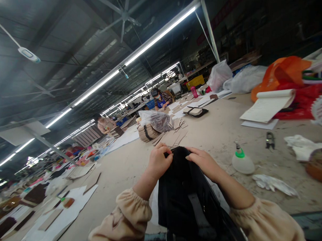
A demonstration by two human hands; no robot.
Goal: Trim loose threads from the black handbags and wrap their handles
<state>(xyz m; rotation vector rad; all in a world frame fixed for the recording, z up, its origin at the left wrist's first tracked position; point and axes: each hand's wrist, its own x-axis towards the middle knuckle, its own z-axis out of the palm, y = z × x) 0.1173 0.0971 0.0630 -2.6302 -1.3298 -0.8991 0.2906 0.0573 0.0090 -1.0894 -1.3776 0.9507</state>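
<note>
A black bag-like piece (181,192) lies on the long beige worktable (219,133) in front of me, reaching from my lap to its far top edge. My left hand (159,160) is closed, pinching that top edge on the left. My right hand (203,161) grips the same edge on the right, fingers curled over it. Both arms wear beige gathered sleeves.
A white squeeze bottle with green cap (241,161), small black snips (270,139), white cloth scraps (274,183) and an open notepad (267,105) lie to the right. Stacked brown pieces under a plastic bag (154,125) sit ahead. Other workers (160,98) sit further along.
</note>
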